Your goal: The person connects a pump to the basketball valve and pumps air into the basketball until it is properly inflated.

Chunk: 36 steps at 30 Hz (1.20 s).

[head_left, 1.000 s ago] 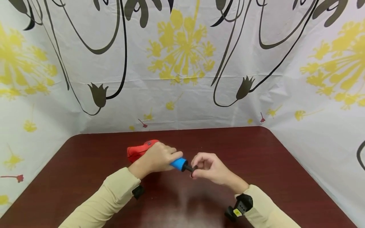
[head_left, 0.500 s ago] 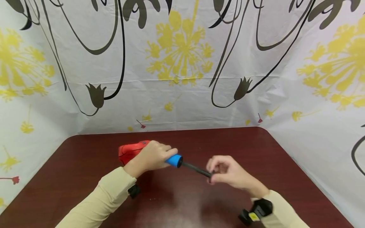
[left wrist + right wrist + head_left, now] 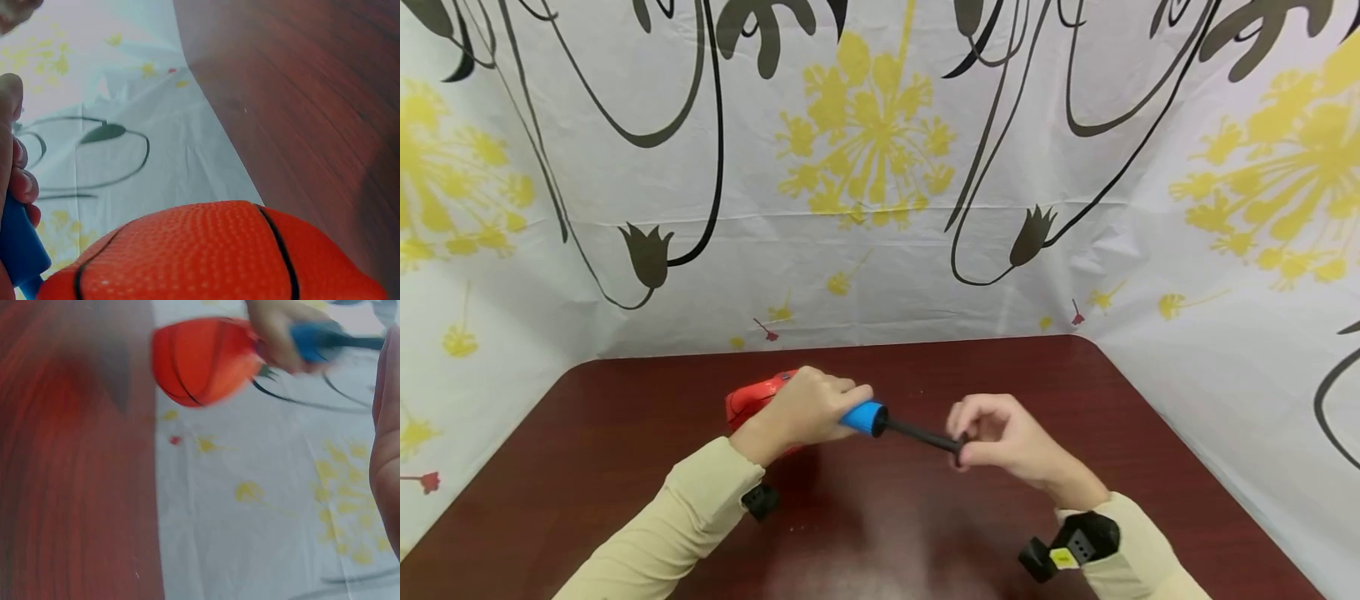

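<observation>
A blue hand pump (image 3: pixel 863 418) lies across the grip of my left hand (image 3: pixel 808 407), fingers curled round its barrel. Its black plunger rod (image 3: pixel 921 435) sticks out to the right, drawn well out of the barrel. At the rod's end, my right hand (image 3: pixel 1003 440) pinches the small black handle between thumb and fingers. Behind the left hand is a red ball (image 3: pixel 751 402) with black seam lines, slack and misshapen. The left wrist view shows the ball's pebbled surface (image 3: pixel 187 253) close up, with the pump's blue end (image 3: pixel 25 247) beside it.
Hands and pump are above a dark reddish-brown table (image 3: pixel 647 417). A white sheet (image 3: pixel 880 283) printed with yellow and dark plant shapes hangs behind and along both sides. Black wrist cameras (image 3: pixel 1078 540) sit at both cuffs.
My right hand has moved right, away from the barrel, drawing the plunger rod out; over the last half second the rod stays extended. The left hand and ball shift only slightly.
</observation>
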Motion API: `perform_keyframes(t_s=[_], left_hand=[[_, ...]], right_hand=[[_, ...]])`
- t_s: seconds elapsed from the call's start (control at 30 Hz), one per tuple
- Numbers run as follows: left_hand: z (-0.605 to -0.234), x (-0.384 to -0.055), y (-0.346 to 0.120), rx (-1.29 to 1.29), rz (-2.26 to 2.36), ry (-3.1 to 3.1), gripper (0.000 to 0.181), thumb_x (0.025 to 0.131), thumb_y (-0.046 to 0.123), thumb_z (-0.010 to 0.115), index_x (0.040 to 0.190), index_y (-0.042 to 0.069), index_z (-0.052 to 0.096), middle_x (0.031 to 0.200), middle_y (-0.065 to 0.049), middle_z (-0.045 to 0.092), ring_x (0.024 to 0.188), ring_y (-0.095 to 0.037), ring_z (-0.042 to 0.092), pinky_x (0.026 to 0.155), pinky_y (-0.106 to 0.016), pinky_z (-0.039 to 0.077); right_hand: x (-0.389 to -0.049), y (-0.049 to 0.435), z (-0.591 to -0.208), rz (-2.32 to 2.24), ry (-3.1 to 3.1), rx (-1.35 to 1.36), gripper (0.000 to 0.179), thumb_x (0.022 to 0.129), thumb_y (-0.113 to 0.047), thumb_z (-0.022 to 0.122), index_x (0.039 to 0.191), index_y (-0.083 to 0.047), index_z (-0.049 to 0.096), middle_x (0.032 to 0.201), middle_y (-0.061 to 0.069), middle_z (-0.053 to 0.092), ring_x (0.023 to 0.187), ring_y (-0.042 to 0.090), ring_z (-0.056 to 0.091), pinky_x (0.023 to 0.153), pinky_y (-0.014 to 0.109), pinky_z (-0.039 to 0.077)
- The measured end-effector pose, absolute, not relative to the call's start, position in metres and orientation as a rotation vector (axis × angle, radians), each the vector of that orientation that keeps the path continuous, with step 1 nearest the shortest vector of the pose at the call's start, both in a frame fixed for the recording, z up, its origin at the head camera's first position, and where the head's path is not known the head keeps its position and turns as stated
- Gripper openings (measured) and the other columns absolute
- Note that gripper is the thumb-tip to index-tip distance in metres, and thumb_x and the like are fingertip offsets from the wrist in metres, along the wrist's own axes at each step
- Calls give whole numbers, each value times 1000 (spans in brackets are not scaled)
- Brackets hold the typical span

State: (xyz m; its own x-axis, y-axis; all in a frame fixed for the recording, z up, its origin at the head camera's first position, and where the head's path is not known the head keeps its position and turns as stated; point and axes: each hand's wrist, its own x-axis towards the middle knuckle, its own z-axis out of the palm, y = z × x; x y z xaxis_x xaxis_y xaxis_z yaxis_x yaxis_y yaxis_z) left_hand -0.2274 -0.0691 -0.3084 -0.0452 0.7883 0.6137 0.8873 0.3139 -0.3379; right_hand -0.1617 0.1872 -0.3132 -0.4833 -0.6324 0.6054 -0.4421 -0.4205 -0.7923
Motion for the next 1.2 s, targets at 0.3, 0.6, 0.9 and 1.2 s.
perform_keyframes(t_s=[0.3,0.6,0.9,1.2], left_hand=[[-310,-230,-76,-1461,-162,-1890,33,65,27,75,80,12,49,57,4,52,45,-7,48,42,-18,36],[-313,-226,-70,-1503,-39,-1942,33,69,33,72,81,13,48,56,5,52,43,-6,48,42,-17,36],[-308,-227,-78,-1464,-38,-1970,35,67,33,74,82,12,49,59,4,54,46,-7,51,42,-19,38],[-316,-222,-60,-1512,62,-2000,32,71,39,70,83,15,51,56,6,52,42,-5,46,42,-16,35]], right_hand=[[-177,179,-327,-2106,1502,-1483,9,83,-2,57,91,-1,54,83,7,54,71,15,59,59,25,49],[-178,161,-335,-2044,1723,-1310,11,80,2,60,90,-1,56,84,1,61,73,11,61,63,29,51],[-166,204,-336,-2063,1450,-1450,10,85,1,53,95,-1,53,88,8,55,79,15,60,64,24,49],[-179,168,-345,-1973,1711,-1388,14,82,2,56,88,11,46,84,7,57,77,12,62,64,32,51]])
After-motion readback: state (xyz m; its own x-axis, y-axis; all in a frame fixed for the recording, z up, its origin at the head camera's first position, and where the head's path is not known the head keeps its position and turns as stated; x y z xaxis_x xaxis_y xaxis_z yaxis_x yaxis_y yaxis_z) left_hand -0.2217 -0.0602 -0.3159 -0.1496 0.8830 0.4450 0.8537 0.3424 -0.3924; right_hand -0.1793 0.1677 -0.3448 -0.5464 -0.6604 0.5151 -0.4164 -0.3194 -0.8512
